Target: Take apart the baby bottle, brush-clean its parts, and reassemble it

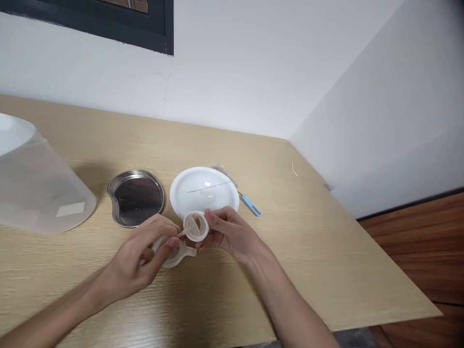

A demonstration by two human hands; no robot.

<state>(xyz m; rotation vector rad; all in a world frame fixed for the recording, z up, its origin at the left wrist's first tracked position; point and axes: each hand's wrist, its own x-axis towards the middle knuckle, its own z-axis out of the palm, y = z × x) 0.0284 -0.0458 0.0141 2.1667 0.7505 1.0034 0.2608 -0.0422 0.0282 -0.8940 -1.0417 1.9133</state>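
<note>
My right hand (230,232) pinches a small white ring-shaped cap (185,225), its round opening turned toward me. A translucent piece spans the inside of this cap. From the left, my left hand (145,253) closes thumb and fingers on a thin translucent stem (182,233) that reaches the cap's rim. Below the left fingers sits a translucent round part with a side tab (190,251); whether that hand also holds it, I cannot tell. Just behind the cap is a white oval dish (179,191) with a thin metal wire (213,186) across it.
A kidney-shaped steel tray (162,193) lies left of the dish. Farther left stands a large translucent container (39,188). A brush with a blue handle (252,205) lies at the dish's right. A thin pale strip (294,169) lies near the wall. The table's edge runs along the right.
</note>
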